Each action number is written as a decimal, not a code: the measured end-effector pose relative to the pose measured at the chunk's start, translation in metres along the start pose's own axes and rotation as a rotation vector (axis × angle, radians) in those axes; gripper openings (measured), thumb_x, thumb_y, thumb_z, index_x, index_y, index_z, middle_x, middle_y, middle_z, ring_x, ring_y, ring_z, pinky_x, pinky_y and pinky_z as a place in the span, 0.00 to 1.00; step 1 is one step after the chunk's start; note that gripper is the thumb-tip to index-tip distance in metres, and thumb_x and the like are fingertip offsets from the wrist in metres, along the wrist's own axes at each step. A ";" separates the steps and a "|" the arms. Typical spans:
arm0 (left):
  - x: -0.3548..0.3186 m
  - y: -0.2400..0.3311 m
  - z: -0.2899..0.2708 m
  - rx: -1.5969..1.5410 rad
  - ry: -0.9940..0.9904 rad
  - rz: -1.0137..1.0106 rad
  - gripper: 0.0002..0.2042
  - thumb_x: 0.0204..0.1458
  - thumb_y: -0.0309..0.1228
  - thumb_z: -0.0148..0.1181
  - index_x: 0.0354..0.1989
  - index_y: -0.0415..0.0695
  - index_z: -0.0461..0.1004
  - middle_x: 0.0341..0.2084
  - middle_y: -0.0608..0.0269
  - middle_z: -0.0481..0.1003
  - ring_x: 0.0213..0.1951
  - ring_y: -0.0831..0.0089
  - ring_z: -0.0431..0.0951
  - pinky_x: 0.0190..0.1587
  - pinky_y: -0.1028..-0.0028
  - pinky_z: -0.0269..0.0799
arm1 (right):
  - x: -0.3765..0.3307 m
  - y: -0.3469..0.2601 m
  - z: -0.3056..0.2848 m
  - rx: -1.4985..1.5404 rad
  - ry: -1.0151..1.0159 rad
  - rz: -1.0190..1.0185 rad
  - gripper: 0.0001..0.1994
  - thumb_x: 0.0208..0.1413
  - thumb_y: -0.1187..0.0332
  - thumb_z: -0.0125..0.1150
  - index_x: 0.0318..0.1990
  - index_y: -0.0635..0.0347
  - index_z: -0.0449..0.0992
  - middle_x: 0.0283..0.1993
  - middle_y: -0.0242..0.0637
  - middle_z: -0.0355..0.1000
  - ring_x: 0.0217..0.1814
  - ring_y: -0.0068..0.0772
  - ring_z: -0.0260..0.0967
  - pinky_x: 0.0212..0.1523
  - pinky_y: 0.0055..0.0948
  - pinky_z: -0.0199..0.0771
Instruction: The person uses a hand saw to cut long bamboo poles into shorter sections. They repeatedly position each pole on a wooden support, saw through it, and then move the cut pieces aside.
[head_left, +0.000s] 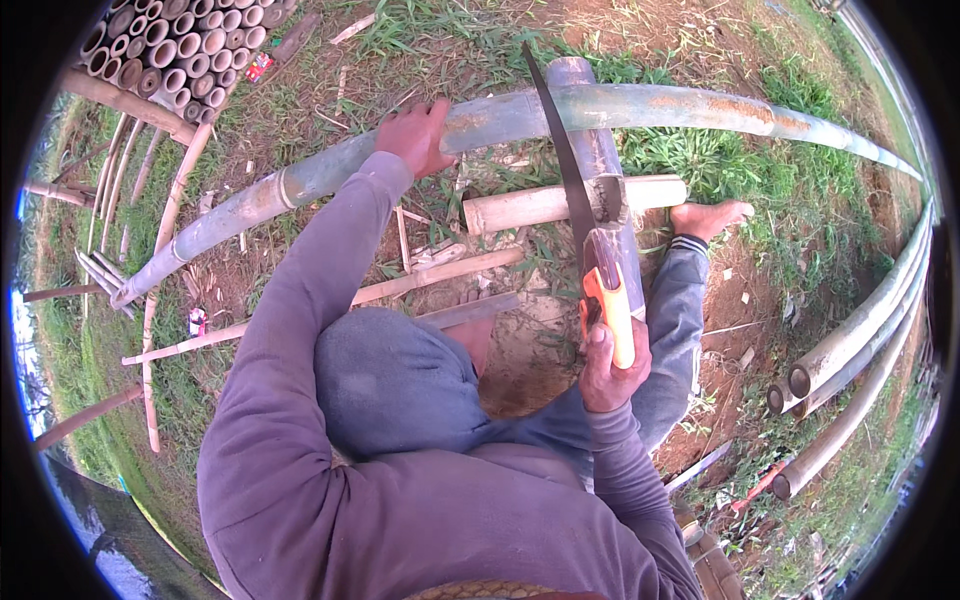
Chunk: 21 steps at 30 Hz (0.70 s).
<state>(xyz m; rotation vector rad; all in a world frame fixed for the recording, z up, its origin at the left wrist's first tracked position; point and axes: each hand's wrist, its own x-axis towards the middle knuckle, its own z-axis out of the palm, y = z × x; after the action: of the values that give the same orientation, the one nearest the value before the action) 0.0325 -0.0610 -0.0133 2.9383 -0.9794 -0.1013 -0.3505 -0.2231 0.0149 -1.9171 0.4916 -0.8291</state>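
A long green-grey bamboo pole (335,170) runs across in front of me, from the lower left to the far right. My left hand (415,138) is closed over the top of it, left of the middle. In my right hand (614,372) is the orange and yellow handle of a handsaw (572,175). The saw's dark blade points away from me and lies across the pole, to the right of my left hand. Under the pole stands a thicker bamboo support (597,150) with an open notch. A short bamboo piece (520,207) lies crosswise by that support.
Stacked cut bamboo tubes (190,60) fill the upper left, beside a bamboo frame (172,200). Several long poles (850,350) lie at the right. Split strips (440,278) and chips are scattered on grass and dirt. My bare foot (712,217) rests near the support.
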 end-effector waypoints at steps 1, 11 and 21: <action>0.002 -0.002 0.000 0.000 -0.015 -0.001 0.42 0.43 0.47 0.79 0.68 0.54 0.66 0.58 0.54 0.78 0.59 0.46 0.80 0.61 0.49 0.75 | 0.009 -0.001 0.010 -0.043 0.007 -0.066 0.11 0.67 0.65 0.69 0.45 0.66 0.77 0.33 0.38 0.79 0.29 0.28 0.76 0.32 0.31 0.74; 0.019 -0.021 -0.008 -0.141 -0.043 0.076 0.38 0.39 0.48 0.81 0.60 0.51 0.71 0.46 0.49 0.82 0.49 0.44 0.84 0.53 0.50 0.79 | 0.041 0.025 0.064 0.021 -0.020 0.011 0.12 0.69 0.64 0.67 0.46 0.66 0.78 0.35 0.35 0.76 0.32 0.22 0.70 0.34 0.27 0.71; 0.029 -0.025 -0.016 -0.230 -0.223 0.074 0.44 0.34 0.46 0.82 0.65 0.52 0.72 0.43 0.50 0.85 0.46 0.46 0.86 0.51 0.50 0.81 | 0.041 0.029 0.065 0.002 -0.054 0.094 0.09 0.68 0.68 0.68 0.46 0.66 0.79 0.37 0.38 0.77 0.35 0.26 0.74 0.38 0.29 0.75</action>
<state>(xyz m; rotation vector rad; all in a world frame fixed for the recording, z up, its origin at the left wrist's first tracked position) 0.0717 -0.0580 -0.0002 2.7191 -1.0233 -0.5123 -0.2751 -0.2228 -0.0171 -1.8945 0.5436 -0.7154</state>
